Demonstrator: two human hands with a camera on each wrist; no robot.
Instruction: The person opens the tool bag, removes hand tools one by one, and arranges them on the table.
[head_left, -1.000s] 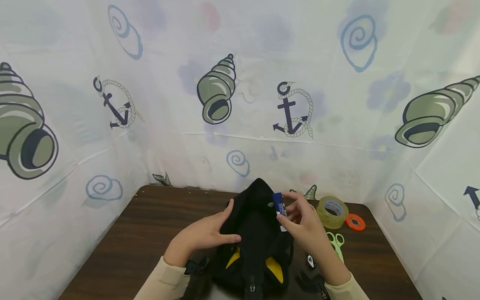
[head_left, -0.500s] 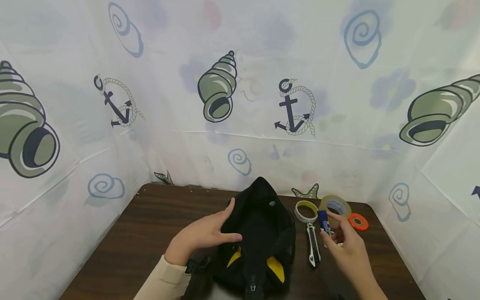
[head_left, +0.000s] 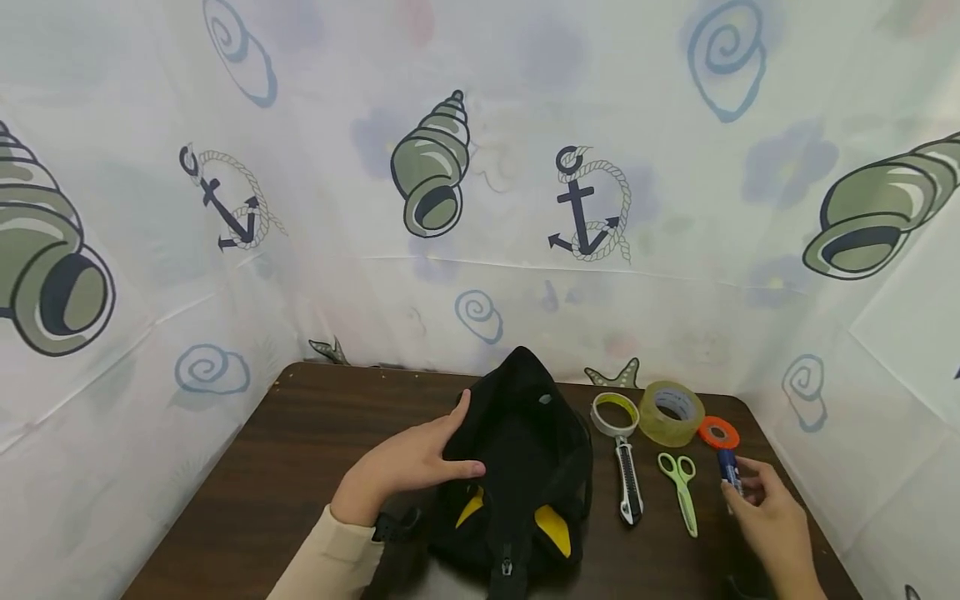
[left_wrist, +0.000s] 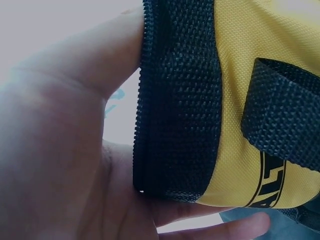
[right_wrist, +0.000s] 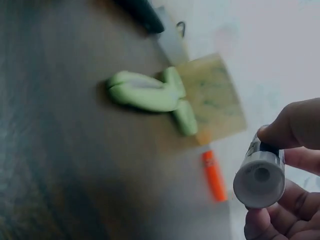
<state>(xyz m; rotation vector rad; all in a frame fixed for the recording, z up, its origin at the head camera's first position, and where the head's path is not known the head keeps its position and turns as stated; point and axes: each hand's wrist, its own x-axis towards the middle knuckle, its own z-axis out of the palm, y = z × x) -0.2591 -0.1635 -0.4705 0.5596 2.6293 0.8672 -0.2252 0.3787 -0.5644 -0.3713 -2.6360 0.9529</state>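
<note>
A black and yellow tool bag (head_left: pixel 551 492) stands at the table's middle with its zipped mouth gaping. My left hand (head_left: pixel 408 467) holds its left rim; in the left wrist view the zipper edge (left_wrist: pixel 142 110) lies between thumb and fingers, and part of the fingers is hidden behind the fabric. At the right, my right hand (head_left: pixel 776 517) pinches a blue and white glue stick (head_left: pixel 728 468) between thumb and fingers, just in front of an orange tape roll (head_left: pixel 720 432). Its round white base (right_wrist: pixel 260 185) faces the right wrist camera.
Right of the bag lie a white and yellow tape roll (head_left: pixel 615 414), a utility knife (head_left: pixel 628 483), green scissors (head_left: pixel 681 492) and a clear packing tape roll (head_left: pixel 671 414). A patterned curtain (head_left: pixel 517 167) encloses the brown table (head_left: pixel 300 450) behind and at both sides.
My right hand has carried the glue stick from the bag's mouth to the right, past the scissors. The left hand has stayed at the bag's rim.
</note>
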